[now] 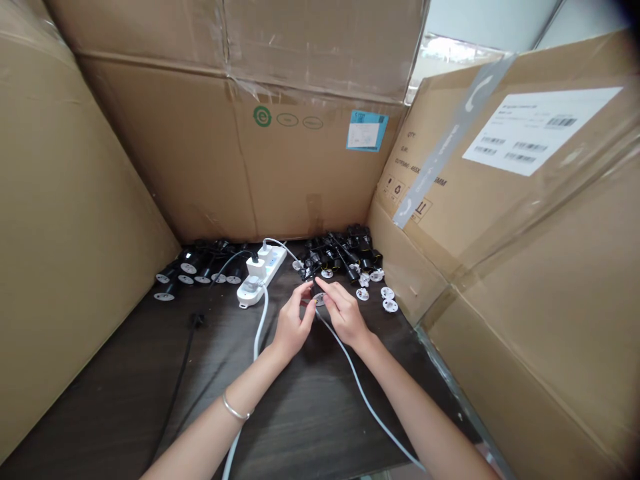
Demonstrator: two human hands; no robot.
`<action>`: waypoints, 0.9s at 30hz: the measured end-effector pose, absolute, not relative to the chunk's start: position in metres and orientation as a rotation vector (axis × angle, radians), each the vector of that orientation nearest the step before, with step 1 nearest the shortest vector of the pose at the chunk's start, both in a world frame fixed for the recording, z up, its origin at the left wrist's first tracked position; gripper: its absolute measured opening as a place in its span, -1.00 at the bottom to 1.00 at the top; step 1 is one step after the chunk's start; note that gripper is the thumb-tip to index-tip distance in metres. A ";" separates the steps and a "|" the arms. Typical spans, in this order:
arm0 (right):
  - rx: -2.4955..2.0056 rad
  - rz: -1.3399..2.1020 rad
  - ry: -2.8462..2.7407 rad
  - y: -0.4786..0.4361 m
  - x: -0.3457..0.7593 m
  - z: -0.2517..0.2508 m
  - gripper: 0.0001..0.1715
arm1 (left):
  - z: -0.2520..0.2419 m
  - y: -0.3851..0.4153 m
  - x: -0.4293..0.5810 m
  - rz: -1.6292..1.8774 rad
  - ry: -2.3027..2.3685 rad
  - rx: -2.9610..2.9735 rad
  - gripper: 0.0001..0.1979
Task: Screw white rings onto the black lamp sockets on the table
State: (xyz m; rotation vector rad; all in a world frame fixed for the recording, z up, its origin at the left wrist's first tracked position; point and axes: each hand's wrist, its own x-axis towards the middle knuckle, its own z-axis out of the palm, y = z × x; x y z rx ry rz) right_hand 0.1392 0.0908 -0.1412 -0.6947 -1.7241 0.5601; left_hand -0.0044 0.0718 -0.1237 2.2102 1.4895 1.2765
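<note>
My left hand (293, 323) and my right hand (344, 313) meet over the dark table, fingers pinched together on a small round white-faced part (319, 298) with a black body. A thin grey cable (350, 370) runs under my right hand toward the front. A white power strip (260, 275) with plugs in it lies just left of my hands. Behind my hands sits a heap of black parts (345, 252). Loose white round pieces (386, 299) lie to the right of my right hand.
A row of black parts with white faces (193, 268) lines the back left. A black cable (183, 373) crosses the dark table (125, 393). Tall cardboard boxes (280, 147) wall in the left, back and right sides.
</note>
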 end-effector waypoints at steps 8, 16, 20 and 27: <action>-0.710 0.536 -1.741 0.090 0.138 -0.143 -0.51 | -0.122 0.072 -0.004 1.289 1.461 2.240 -0.69; -0.720 0.515 -1.747 0.091 0.136 -0.146 -0.52 | -0.121 0.071 -0.004 1.294 1.477 2.217 -0.72; -0.711 0.538 -1.708 0.092 0.135 -0.146 -0.56 | -0.123 0.072 -0.004 1.316 1.456 2.227 -0.71; -0.719 0.570 -1.659 0.092 0.137 -0.142 -0.63 | -0.125 0.073 -0.005 1.300 1.442 2.243 -0.70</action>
